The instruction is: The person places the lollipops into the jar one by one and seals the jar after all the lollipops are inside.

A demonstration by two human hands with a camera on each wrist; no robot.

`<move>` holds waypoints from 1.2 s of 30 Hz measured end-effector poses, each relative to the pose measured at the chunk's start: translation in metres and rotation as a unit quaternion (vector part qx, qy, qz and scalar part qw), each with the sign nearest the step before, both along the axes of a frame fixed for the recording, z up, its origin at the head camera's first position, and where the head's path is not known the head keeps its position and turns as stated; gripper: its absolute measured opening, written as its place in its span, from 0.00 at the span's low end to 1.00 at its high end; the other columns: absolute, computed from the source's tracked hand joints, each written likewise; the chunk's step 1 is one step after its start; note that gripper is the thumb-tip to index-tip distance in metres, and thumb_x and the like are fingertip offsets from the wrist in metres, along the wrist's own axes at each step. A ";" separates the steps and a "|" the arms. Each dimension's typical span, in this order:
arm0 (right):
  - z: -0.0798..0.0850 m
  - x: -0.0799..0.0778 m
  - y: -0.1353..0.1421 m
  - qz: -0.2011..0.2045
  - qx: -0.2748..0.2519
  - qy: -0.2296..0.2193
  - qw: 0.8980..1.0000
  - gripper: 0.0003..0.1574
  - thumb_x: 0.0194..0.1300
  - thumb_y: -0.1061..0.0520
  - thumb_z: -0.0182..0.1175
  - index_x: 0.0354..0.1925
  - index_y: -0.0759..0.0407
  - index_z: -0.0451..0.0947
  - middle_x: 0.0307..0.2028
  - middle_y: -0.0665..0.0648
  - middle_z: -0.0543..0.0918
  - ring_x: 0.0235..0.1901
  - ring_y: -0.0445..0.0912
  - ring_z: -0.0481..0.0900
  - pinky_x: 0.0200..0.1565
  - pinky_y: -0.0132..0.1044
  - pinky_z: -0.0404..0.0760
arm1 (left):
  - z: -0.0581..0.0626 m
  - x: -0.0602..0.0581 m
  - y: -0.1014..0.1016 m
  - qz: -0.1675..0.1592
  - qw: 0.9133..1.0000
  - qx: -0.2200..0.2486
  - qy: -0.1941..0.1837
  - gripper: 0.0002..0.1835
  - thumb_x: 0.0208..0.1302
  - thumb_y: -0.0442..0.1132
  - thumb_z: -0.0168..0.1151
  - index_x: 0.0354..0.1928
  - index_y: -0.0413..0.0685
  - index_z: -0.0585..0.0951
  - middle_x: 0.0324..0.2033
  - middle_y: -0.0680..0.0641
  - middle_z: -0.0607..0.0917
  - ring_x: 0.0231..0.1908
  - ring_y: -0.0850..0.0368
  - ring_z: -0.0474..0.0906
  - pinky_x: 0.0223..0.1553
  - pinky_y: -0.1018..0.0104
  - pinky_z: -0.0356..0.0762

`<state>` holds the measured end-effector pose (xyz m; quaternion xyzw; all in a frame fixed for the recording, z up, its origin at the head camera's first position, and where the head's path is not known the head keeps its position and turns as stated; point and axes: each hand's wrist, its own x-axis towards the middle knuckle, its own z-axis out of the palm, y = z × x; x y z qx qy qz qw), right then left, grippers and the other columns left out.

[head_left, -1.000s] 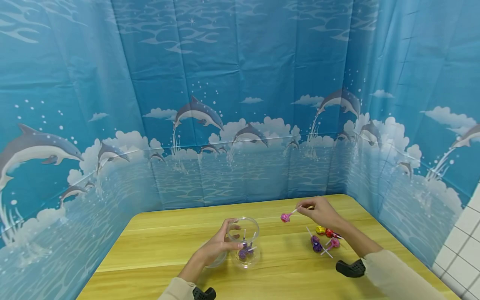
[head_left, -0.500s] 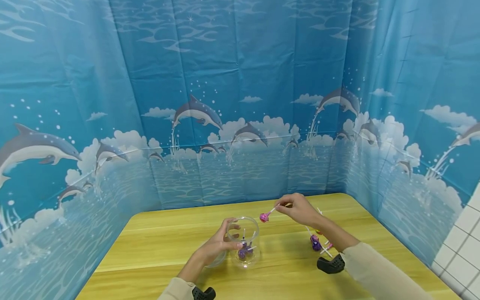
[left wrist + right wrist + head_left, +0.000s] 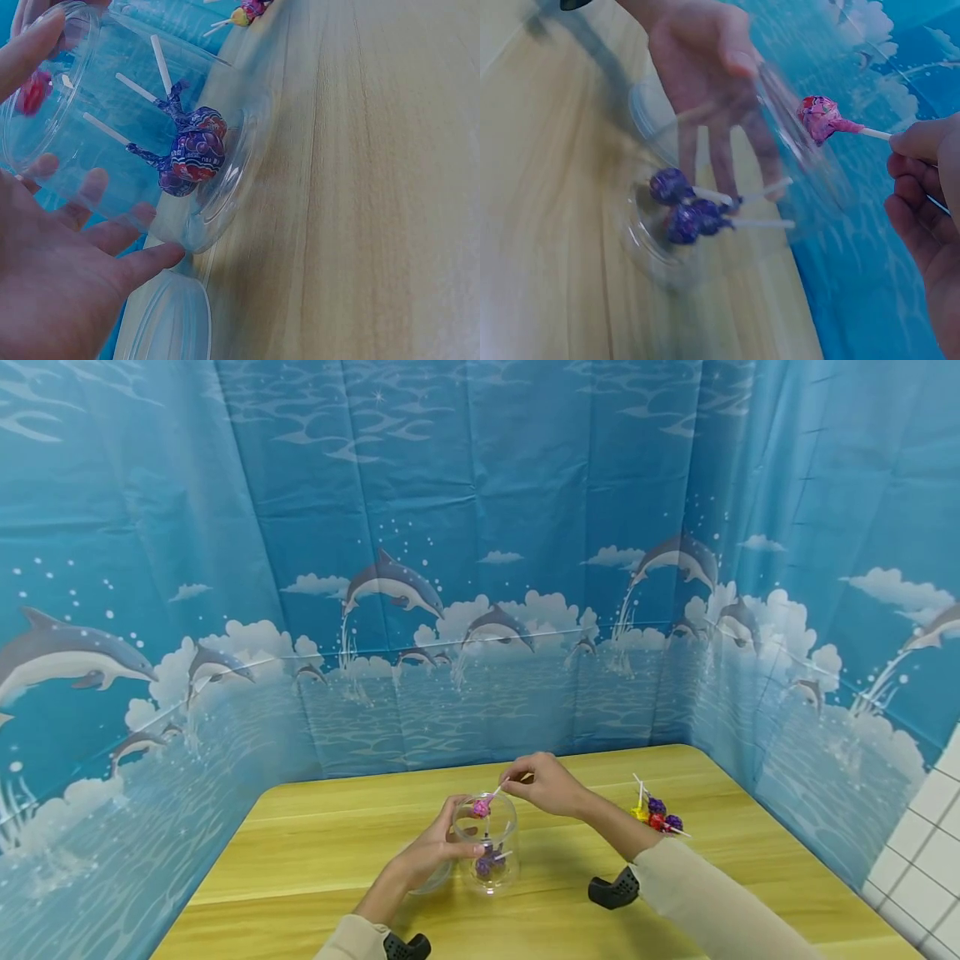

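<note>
My left hand [image 3: 435, 853] holds a clear plastic jar [image 3: 512, 868] upright on the table, thumb in front and fingers around the far side. Several purple-wrapped lollipops [image 3: 196, 150] lie at the jar's bottom with their white sticks pointing up. My right hand [image 3: 546, 785] pinches a pink-wrapped lollipop [image 3: 819, 118] by the end of its white stick. Its candy head is at the jar's open mouth, just inside the rim as far as the head view shows. A clear round lid [image 3: 174, 319] lies on the table beside the jar, partly behind my left hand.
Loose lollipops lie on the yellow wood-grain table [image 3: 315, 860] to the right, among them a yellow one [image 3: 640, 812], a red one [image 3: 657, 822] and a purple one [image 3: 674, 822]. My right forearm covers part of that area. A blue dolphin-print curtain [image 3: 480, 710] hangs behind the table.
My right hand has moved left with the pink lollipop, from above the table's right side to the jar's mouth. My left hand and the jar have stayed in place.
</note>
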<state>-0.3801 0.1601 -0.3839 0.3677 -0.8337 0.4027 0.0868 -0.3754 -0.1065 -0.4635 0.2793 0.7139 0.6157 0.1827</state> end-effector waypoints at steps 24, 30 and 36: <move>-0.018 -0.005 -0.059 0.069 0.087 0.036 0.993 0.06 0.70 0.65 0.67 0.42 0.62 0.90 0.35 0.49 0.87 0.26 0.34 0.78 0.30 0.31 0.79 | -0.002 -0.002 -0.002 -0.014 1.000 0.015 -0.013 0.38 0.73 0.39 0.63 0.76 0.53 0.54 0.69 0.39 0.63 0.52 0.47 0.78 0.52 0.50 0.78; -0.018 -0.005 -0.055 0.065 0.059 0.000 0.996 0.08 0.71 0.62 0.67 0.46 0.62 0.90 0.39 0.51 0.88 0.32 0.38 0.81 0.37 0.34 0.82 | -0.001 -0.002 -0.003 -0.013 1.000 0.021 -0.014 0.38 0.73 0.39 0.63 0.77 0.54 0.53 0.75 0.38 0.54 0.59 0.42 0.77 0.57 0.47 0.77; -0.015 -0.001 -0.047 0.055 0.045 -0.012 0.997 0.10 0.72 0.59 0.67 0.49 0.59 0.89 0.41 0.48 0.88 0.37 0.39 0.83 0.42 0.36 0.83 | -0.003 -0.002 -0.003 -0.010 1.000 0.010 -0.008 0.41 0.72 0.41 0.65 0.78 0.55 0.52 0.75 0.38 0.54 0.62 0.40 0.73 0.59 0.46 0.75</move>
